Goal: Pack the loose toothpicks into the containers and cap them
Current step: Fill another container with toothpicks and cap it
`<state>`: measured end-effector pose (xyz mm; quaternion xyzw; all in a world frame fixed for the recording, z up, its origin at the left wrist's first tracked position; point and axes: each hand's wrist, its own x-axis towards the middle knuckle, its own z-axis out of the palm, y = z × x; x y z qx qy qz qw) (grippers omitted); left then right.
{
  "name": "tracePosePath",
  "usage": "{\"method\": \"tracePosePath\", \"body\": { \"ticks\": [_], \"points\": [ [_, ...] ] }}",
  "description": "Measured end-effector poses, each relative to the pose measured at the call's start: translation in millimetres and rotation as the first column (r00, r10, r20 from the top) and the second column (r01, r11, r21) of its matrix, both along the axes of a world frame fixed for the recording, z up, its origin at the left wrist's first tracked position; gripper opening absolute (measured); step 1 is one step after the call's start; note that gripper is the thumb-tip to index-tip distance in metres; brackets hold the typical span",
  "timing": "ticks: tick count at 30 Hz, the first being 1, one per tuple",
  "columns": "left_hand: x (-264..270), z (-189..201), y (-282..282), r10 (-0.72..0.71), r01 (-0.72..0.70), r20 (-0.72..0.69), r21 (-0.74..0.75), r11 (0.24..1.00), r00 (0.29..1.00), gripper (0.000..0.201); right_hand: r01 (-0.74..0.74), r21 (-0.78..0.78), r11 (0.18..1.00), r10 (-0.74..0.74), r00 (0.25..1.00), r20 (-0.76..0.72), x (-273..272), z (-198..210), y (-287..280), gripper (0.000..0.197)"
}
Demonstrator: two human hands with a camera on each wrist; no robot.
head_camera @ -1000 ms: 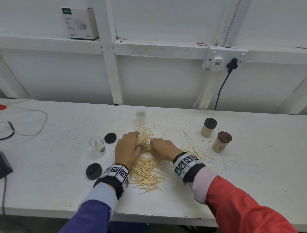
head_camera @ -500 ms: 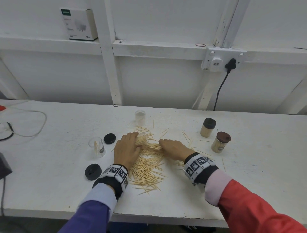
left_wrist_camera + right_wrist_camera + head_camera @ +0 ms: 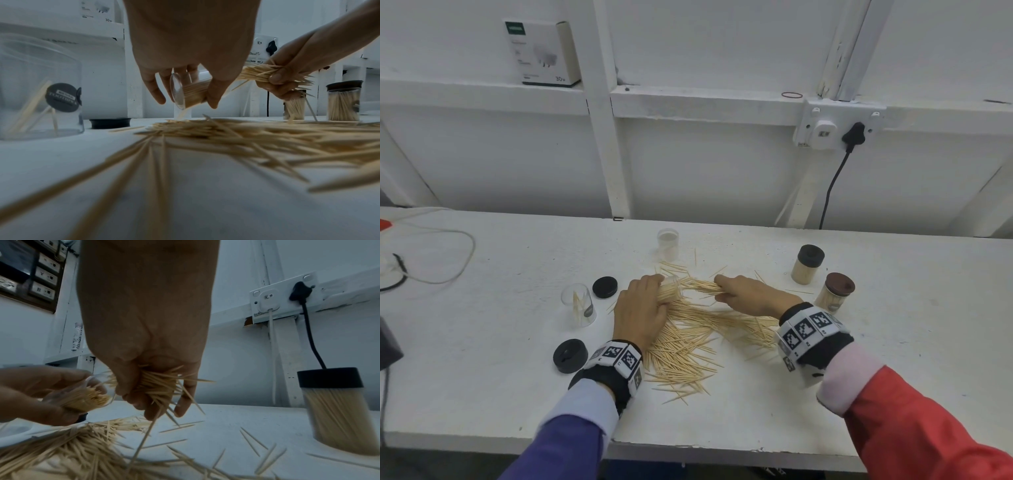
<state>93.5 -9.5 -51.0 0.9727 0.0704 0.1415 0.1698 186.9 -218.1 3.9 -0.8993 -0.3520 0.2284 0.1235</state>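
Head view: the left hand (image 3: 640,310) grips a clear toothpick jar (image 3: 669,291) tipped on its side, mouth toward the right hand (image 3: 748,294), likely so sticks slide in lengthwise. The loose toothpicks (image 3: 688,346) lie piled on the white table (image 3: 893,342) between the wrists.
Left wrist view: fingers (image 3: 153,87) and thumb curl round the jar, already mostly full.
Right wrist view: fingers (image 3: 183,402) clench a toothpick bundle (image 3: 156,384) just beside the jar's mouth. A black-capped full container (image 3: 337,408) stands apart, clear of the work.
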Motion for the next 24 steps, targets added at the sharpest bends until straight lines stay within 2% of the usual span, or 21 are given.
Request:
{"method": "tracePosePath", "body": {
  "ticks": [6,10,14,17,24],
  "points": [
    [2,0,-1,-0.065,0.065,-0.014,-0.024,0.998,0.998,0.046,-0.054,-0.032,0.998,0.054,0.999,0.002,-1,3,5,0.012],
    [1,0,-3,-0.139,0.136,-0.019,-0.100,0.986,0.990,0.047,-0.087,-0.066,0.994,0.090,0.995,0.035,-1,5,9,0.012],
    [0,-2,-2,-0.232,0.229,-0.019,-0.104,0.968,0.973,0.051,-0.127,-0.147,0.981,0.142,0.985,0.101,-2,7,14,0.005],
    [0,-1,-3,-0.254,0.252,-0.016,-0.090,0.964,0.967,0.052,-0.141,-0.185,0.972,0.165,0.979,0.121,-1,9,17,0.003],
    [2,-3,-3,-0.253,0.252,0.001,-0.096,0.963,0.968,0.051,-0.115,-0.193,0.975,0.129,0.989,0.065,8,15,17,0.003]
  ]
}}
